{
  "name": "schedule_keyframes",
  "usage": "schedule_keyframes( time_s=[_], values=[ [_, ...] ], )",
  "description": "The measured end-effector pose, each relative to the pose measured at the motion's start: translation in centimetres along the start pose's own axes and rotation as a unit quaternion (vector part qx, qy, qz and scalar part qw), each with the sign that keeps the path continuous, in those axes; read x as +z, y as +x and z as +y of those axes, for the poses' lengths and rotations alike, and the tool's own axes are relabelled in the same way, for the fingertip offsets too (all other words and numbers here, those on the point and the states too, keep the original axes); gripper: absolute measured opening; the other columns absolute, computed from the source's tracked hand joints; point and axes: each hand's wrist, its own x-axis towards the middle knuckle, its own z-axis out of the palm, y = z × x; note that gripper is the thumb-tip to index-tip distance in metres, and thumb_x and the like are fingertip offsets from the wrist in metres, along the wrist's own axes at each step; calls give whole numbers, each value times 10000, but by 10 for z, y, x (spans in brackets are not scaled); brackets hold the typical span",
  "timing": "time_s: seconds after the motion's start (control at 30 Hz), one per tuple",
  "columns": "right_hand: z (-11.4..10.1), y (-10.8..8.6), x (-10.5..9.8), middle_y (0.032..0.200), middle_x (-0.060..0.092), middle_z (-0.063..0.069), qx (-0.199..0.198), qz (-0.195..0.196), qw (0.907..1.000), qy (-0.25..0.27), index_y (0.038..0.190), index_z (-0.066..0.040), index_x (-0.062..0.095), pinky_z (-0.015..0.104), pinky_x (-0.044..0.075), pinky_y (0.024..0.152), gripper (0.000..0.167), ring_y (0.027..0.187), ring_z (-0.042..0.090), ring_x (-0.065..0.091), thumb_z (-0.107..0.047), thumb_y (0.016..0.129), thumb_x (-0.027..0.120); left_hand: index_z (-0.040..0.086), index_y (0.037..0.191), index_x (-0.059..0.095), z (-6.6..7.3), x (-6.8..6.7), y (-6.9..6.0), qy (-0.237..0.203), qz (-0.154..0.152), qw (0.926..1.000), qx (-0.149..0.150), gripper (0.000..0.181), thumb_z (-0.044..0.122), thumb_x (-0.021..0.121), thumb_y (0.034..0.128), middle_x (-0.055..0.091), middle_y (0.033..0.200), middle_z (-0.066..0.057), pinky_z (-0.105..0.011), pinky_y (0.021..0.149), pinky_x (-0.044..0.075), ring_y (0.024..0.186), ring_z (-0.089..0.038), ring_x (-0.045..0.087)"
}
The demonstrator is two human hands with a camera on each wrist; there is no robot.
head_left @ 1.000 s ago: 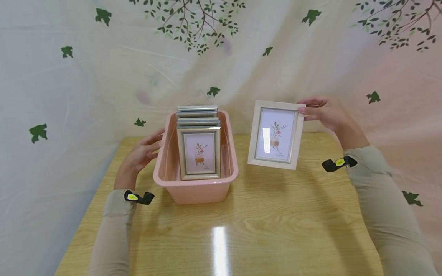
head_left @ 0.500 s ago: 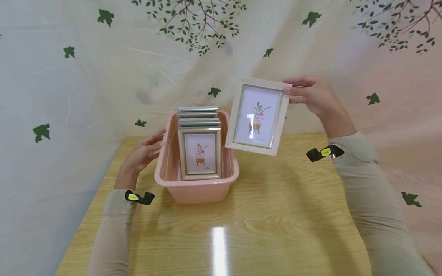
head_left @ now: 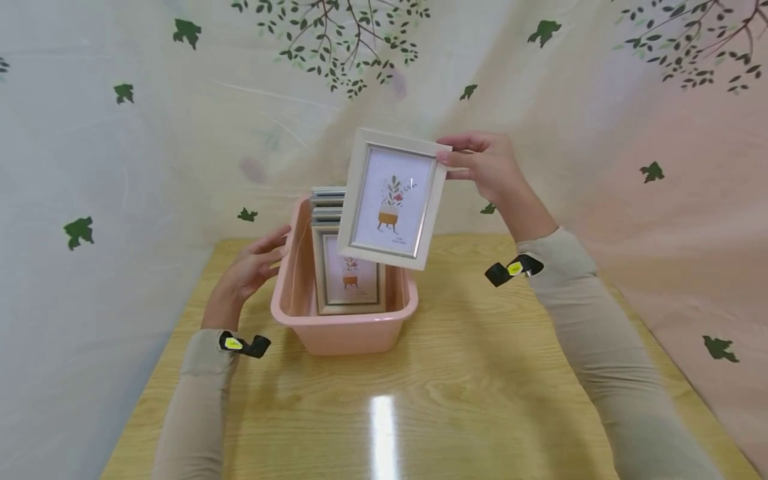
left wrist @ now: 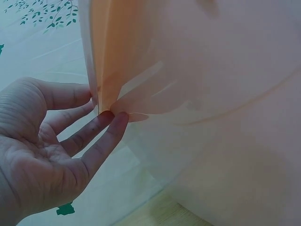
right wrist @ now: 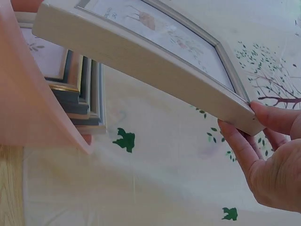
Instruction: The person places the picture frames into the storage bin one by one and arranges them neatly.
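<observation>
My right hand (head_left: 483, 163) pinches the upper right corner of a picture frame (head_left: 393, 257) with a pale wooden border and a potted-plant print. This frame is raised and slightly tilted, in front of part of the pink plastic tub (head_left: 342, 333) in the head view. Inside the tub stand several silver-toned picture frames (head_left: 354, 308) in a row, partly hidden by the raised one. In the right wrist view, the thumb and fingers hold the pale frame (right wrist: 141, 66) at its corner. My left hand (head_left: 249, 270) touches the tub's left side with extended fingertips (left wrist: 123, 117).
The tub stands on a wood-grain table (head_left: 456, 393) with a bright light reflection near its front. Behind hangs a pale cloth backdrop (head_left: 198, 133) printed with leaves and branches. Black wrist cameras (head_left: 510, 270) sit at both sleeves.
The right hand has carried the pale picture frame up and to the left, from beside the tub to over its right part. My left hand has stayed at the tub's side.
</observation>
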Motion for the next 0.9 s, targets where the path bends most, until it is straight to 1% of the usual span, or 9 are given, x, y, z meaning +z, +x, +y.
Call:
schedule_keyframes(
  time_s=[0.13,0.23,0.4,0.5,0.67,0.9],
  values=[
    [10,2,16,1057,712,151,-207,-111,9997,33,1106,37,750,351,609,747,261,890,252,722,-22,855,796,150,1606,291,0,2,0,119,22,9999,-67,625,178,564,1044,310,1583,-154,-232,912,535,1275,-203,495],
    [18,2,28,1024,719,148,-403,-228,9989,100,1090,48,746,351,610,742,237,874,246,726,-5,862,785,160,1607,291,0,2,0,165,43,9998,-84,621,186,558,1047,303,1589,-155,-233,913,536,1292,-220,477],
    [31,1,45,972,733,137,-659,-419,9968,140,1083,77,735,362,612,741,221,841,235,732,29,870,765,128,1607,278,-1,2,-1,14,55,10000,-21,610,143,536,1054,340,1546,-145,-233,905,539,1199,-145,550],
    [41,-1,51,974,737,140,-818,-522,9952,95,1084,84,733,364,612,747,217,834,236,733,27,876,759,118,1605,280,-1,2,0,-35,35,10000,-15,610,134,539,1052,364,1516,-124,-234,904,539,1161,-118,579],
    [59,-5,59,971,746,149,-1072,-705,9917,63,1077,109,724,364,613,749,213,832,233,730,43,876,752,119,1603,285,-1,2,-1,122,48,9999,-7,610,147,544,1051,367,1513,-126,-229,908,536,1174,-124,566],
    [79,-11,65,1002,738,206,-1172,-727,9894,-444,1092,104,722,347,611,760,222,848,208,725,28,886,750,138,1607,281,1,2,-1,216,73,9997,-48,621,170,551,1049,316,1566,-152,-219,917,527,1243,-166,511]
  ],
)
